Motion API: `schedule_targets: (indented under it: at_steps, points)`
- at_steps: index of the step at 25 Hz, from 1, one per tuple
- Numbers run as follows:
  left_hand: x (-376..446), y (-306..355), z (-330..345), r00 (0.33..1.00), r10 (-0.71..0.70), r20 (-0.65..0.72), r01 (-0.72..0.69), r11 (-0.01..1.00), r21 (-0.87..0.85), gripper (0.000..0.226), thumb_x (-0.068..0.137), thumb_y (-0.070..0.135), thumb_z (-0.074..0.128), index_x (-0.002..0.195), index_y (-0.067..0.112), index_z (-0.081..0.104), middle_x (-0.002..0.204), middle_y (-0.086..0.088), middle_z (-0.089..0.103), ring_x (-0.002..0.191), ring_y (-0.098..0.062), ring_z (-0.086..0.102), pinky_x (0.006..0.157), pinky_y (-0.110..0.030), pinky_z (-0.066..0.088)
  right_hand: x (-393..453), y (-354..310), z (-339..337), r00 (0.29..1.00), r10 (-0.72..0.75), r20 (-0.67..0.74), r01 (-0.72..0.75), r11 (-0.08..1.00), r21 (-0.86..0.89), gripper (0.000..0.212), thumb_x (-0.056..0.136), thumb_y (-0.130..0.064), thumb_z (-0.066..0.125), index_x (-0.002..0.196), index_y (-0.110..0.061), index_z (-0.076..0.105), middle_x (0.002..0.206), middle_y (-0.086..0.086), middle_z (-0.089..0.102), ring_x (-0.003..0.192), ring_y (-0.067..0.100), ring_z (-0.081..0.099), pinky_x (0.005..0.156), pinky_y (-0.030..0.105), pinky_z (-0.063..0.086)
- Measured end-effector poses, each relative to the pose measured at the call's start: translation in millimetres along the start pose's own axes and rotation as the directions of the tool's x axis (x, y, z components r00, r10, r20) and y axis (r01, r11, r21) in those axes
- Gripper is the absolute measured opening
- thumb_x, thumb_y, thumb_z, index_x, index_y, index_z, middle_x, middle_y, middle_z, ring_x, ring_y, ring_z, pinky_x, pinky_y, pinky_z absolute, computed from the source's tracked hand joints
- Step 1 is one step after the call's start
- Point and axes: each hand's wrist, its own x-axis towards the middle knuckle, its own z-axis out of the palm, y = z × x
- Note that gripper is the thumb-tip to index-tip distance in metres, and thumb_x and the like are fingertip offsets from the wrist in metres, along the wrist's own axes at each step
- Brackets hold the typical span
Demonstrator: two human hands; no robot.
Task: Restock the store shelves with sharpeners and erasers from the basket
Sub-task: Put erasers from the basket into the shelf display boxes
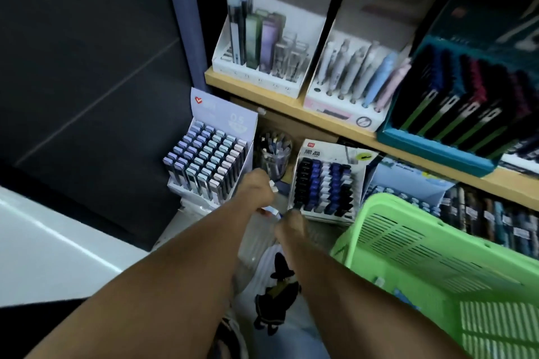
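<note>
Forearms: nearest the lens we see our two bare forearms reaching forward and down toward the lower shelf.
Basket: our green basket [437,245] sits to the right of our right hand, close against that forearm; a small white piece and a blue piece lie inside it, too blurred for us to name.
Left hand: our left hand [256,189] is curled into a fist, and small white pieces [272,186] show at its fingertips; we pinch them, though we cannot tell whether they are erasers or sharpeners.
Right hand: our right hand [291,226] is curled with its fingers bent down; a white and blue edge shows just to its left, between our two hands, and we cannot tell whether it grips that.
Clear bag: a transparent bag [256,239] hangs below and between our hands.
Lead box: a box of lead tubes [204,160] stands just left of our left hand.
Pen cup: a clear cup of pens [274,154] stands just beyond our left hand.
Pen display: a black and blue pen display [323,183] stands just beyond our right hand.
Upper shelf: a wooden shelf [291,102] runs above both hands, carrying more pen boxes.
</note>
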Motion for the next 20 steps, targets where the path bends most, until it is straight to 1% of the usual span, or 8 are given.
schedule_targets:
  at_steps: [2, 4, 7, 9, 12, 14, 16, 20]
  points:
    - [-20, 7, -21, 0.998, 0.059, 0.019, -0.057, 0.996, -0.063, 0.026, 0.076, 0.002, 0.081, 0.097, -0.006, 0.069, 0.095, -0.022, 0.073, 0.081, -0.033, 0.074, 0.066, -0.046, 0.063, -6, -14, -35, 0.996, -0.088, 0.016, 0.087, 0.992, 0.087, 0.029, 0.093, -0.010, 0.064, 0.119, 0.002, 0.062, 0.124, 0.017, 0.065, 0.117, 0.032, 0.062, 0.087, 0.034, 0.050]
    - [-46, 20, -48, 0.992, 0.119, 0.036, -0.112, 0.981, -0.156, 0.034, 0.070, 0.000, 0.084, 0.099, -0.006, 0.068, 0.097, -0.023, 0.072, 0.087, -0.034, 0.073, 0.074, -0.050, 0.062, -17, -27, -78, 0.982, -0.191, 0.011, 0.188, 0.974, 0.125, 0.028, 0.084, -0.014, 0.076, 0.110, -0.006, 0.072, 0.113, 0.011, 0.072, 0.107, 0.026, 0.068, 0.081, 0.028, 0.052]
    - [-103, 46, -92, 0.988, 0.153, -0.030, -0.152, 0.914, -0.375, 0.039, 0.074, -0.003, 0.083, 0.108, -0.002, 0.064, 0.096, -0.017, 0.068, 0.083, -0.030, 0.072, 0.057, -0.034, 0.060, -59, -38, -140, 0.903, -0.429, -0.032, 0.400, 0.809, 0.431, 0.019, 0.074, -0.005, 0.085, 0.085, -0.018, 0.076, 0.089, 0.007, 0.072, 0.087, 0.022, 0.067, 0.076, 0.029, 0.053]
    - [-138, 66, -115, 0.981, 0.189, -0.042, -0.187, 0.873, -0.451, 0.030, 0.080, 0.001, 0.080, 0.107, 0.002, 0.067, 0.089, -0.011, 0.068, 0.071, -0.018, 0.068, 0.049, -0.021, 0.052, -92, -42, -182, 0.807, -0.589, -0.039, 0.502, 0.648, 0.573, 0.026, 0.079, 0.009, 0.076, 0.087, -0.016, 0.073, 0.089, 0.007, 0.071, 0.082, 0.018, 0.064, 0.074, 0.023, 0.053]
    - [-186, 94, -142, 0.965, 0.263, -0.024, -0.240, 0.835, -0.495, 0.011, 0.084, 0.005, 0.078, 0.091, 0.008, 0.070, 0.085, -0.007, 0.072, 0.066, -0.014, 0.065, 0.050, -0.018, 0.050, -132, -55, -235, 0.644, -0.764, -0.050, 0.631, 0.493, 0.598, 0.035, 0.082, 0.014, 0.069, 0.098, -0.016, 0.075, 0.103, 0.008, 0.074, 0.085, 0.015, 0.066, 0.080, 0.023, 0.055]
    - [-212, 111, -158, 0.949, 0.314, -0.031, -0.285, 0.811, -0.510, 0.011, 0.085, 0.007, 0.077, 0.094, 0.009, 0.071, 0.087, -0.007, 0.073, 0.068, -0.015, 0.065, 0.052, -0.018, 0.050, -155, -65, -266, 0.580, -0.809, -0.089, 0.696, 0.437, 0.570, 0.041, 0.083, 0.012, 0.070, 0.097, -0.025, 0.076, 0.104, 0.008, 0.075, 0.085, 0.012, 0.067, 0.084, 0.026, 0.055]
    - [-232, 129, -170, 0.929, 0.360, -0.080, -0.339, 0.749, -0.569, 0.012, 0.086, 0.007, 0.075, 0.097, 0.007, 0.070, 0.083, -0.010, 0.071, 0.062, -0.017, 0.064, 0.050, -0.018, 0.049, -175, -75, -291, 0.556, -0.814, -0.168, 0.732, 0.384, 0.563, 0.039, 0.082, 0.011, 0.071, 0.100, -0.023, 0.073, 0.095, 0.007, 0.074, 0.076, 0.008, 0.064, 0.076, 0.024, 0.055]
    - [-252, 165, -179, 0.882, 0.366, -0.295, -0.460, 0.544, -0.701, 0.010, 0.087, 0.001, 0.073, 0.093, 0.006, 0.066, 0.074, -0.013, 0.065, 0.051, -0.017, 0.061, 0.040, -0.018, 0.043, -200, -99, -328, 0.594, -0.720, -0.358, 0.726, 0.290, 0.623, 0.028, 0.081, 0.009, 0.074, 0.095, -0.012, 0.061, 0.093, 0.017, 0.071, 0.083, 0.021, 0.067, 0.082, 0.034, 0.056]
